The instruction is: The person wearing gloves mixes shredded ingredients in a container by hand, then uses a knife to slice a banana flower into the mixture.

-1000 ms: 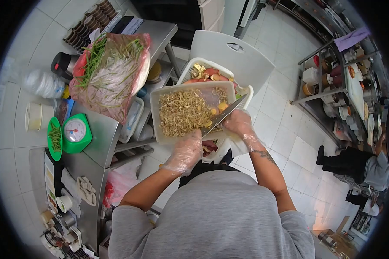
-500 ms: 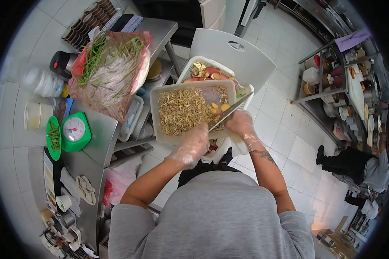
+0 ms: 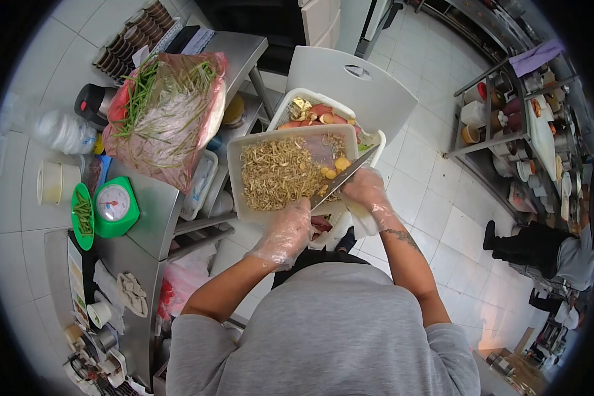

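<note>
My left hand [image 3: 285,232], in a clear plastic glove, is closed around the handle end of a knife [image 3: 344,174]. The blade slants up to the right across a shallow plastic tray [image 3: 235,173]. Also gloved, my right hand [image 3: 365,187] is curled against the blade at the tray's right edge; what its fingers hold is hidden. Thin pale-brown shreds [image 3: 277,173] cover much of the tray. Yellow round slices [image 3: 341,163] lie beside the blade. Behind the tray sits a white basket [image 3: 285,107] with reddish-skinned pieces [image 3: 322,112].
A grey plastic chair [image 3: 350,86] stands beneath the basket. On the steel table [image 3: 138,244] at left are a bag of green stalks [image 3: 168,119], a green scale [image 3: 117,206] and a green dish [image 3: 82,218]. Another person [image 3: 548,254] works at far right, near shelving [image 3: 492,145].
The knife and my left hand have shifted slightly down and left. The right hand stays nearly in place, and the whole view has shifted a little.
</note>
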Tool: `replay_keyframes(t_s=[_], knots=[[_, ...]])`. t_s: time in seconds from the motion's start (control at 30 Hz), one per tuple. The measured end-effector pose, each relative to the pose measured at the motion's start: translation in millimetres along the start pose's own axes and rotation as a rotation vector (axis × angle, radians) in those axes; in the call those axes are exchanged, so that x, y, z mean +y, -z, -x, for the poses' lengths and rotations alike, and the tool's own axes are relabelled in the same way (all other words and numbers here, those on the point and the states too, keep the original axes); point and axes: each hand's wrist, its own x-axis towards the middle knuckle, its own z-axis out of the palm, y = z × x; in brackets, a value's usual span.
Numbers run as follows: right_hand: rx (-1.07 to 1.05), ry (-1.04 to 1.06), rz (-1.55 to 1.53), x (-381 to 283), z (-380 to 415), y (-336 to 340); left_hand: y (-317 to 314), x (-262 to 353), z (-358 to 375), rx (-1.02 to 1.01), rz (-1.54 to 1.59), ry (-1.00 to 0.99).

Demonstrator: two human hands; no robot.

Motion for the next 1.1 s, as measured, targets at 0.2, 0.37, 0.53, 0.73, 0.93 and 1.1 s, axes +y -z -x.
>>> replay_keyframes(t_s=[0.2,0.37,0.53,0.73,0.93,1.1], knots=[[0.027,0.068,0.019,1.0,-4.5,-15.9,-20.0,-8.8,-33.4,0.092,0.024,-0.04],[0.023,0.012,0.019,-3.8,-2.8,-13.3,-20.1,7.3,-65.7,-0.015,0.048,0.071],[0.051,0.047,0.019,-9.7,10.4,-27.5,-14.5,0.4,-82.1,0.014,0.126,0.16],[0.147,0.064,-0.417,30.6,-8.2,-9.4,-8.2,-28.0,-60.8,-0.002,0.166,0.063],[0.275,0.076,-0.223,9.9,-19.6,-39.9,-20.8,-40.7,-55.2,0.109,0.201,0.129],[0.372,0.146,-0.189,-5.7,-28.8,-82.6,-24.0,-45.0,-59.8,0.158,0.17,0.096]])
